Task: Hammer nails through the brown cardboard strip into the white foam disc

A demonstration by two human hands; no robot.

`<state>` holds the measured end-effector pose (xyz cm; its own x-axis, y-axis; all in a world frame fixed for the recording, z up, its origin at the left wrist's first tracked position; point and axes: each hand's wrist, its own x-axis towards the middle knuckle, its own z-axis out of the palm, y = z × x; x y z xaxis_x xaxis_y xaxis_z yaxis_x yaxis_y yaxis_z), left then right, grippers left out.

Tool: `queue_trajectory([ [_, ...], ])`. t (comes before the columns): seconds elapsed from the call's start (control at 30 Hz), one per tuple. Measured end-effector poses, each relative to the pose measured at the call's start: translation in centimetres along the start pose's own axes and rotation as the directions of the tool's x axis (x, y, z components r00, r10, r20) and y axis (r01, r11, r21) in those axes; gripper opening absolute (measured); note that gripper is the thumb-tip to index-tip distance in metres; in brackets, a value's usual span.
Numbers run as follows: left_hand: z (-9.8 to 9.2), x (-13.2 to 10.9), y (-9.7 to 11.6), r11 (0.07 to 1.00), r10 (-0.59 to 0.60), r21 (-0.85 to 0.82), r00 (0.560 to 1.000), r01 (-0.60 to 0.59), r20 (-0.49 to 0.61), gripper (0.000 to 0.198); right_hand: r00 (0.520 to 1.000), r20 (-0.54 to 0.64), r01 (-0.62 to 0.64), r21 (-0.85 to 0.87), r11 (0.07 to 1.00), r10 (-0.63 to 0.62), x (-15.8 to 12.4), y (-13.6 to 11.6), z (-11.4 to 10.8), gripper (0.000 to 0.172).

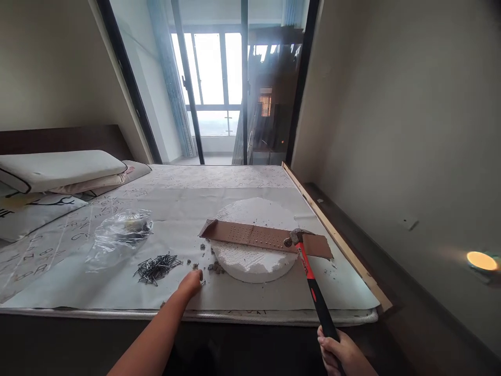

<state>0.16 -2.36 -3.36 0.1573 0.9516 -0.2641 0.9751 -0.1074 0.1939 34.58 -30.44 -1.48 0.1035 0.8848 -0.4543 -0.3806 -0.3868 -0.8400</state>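
A mattress (pixel 274 316) carries a pale paper sheet (pixel 254 298), and on the sheet lies a round white foam disc (pixel 254 209). A brown perforated strip (pixel 246 235) lies across the disc, rows of small holes along its middle and both ends overhanging the foam. The right hand (pixel 332 350) grips the black handle of a red claw hammer (pixel 309 277), its head just over the strip's right part. The left hand (pixel 190 283) is curled low beside dark crumbs (pixel 215 267); whether it holds anything cannot be told. Loose nails (pixel 157 269) lie further left, near a crumpled plastic bag (pixel 121 235).
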Motion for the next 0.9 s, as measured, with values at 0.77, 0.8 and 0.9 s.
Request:
queue_trajectory([
  [0.77,-3.5,-0.1,23.8,0.371,0.361,-0.845,0.898,-0.385,-0.251,0.032,1.000,0.027,0.011,0.131,0.991,-0.014,0.6,-2.5,-0.9,0.020],
  [0.8,-3.3,0.2,24.7,0.408,0.361,-0.788,0.874,-0.461,-0.325,0.029,0.999,0.039,0.019,0.117,0.993,-0.024,0.7,-2.5,-1.0,0.021],
  [0.9,-2.6,1.2,26.8,0.478,0.392,-0.636,0.795,-0.605,-0.462,0.023,0.995,0.071,0.066,0.067,0.996,-0.071,0.8,-2.9,-1.5,0.025],
])
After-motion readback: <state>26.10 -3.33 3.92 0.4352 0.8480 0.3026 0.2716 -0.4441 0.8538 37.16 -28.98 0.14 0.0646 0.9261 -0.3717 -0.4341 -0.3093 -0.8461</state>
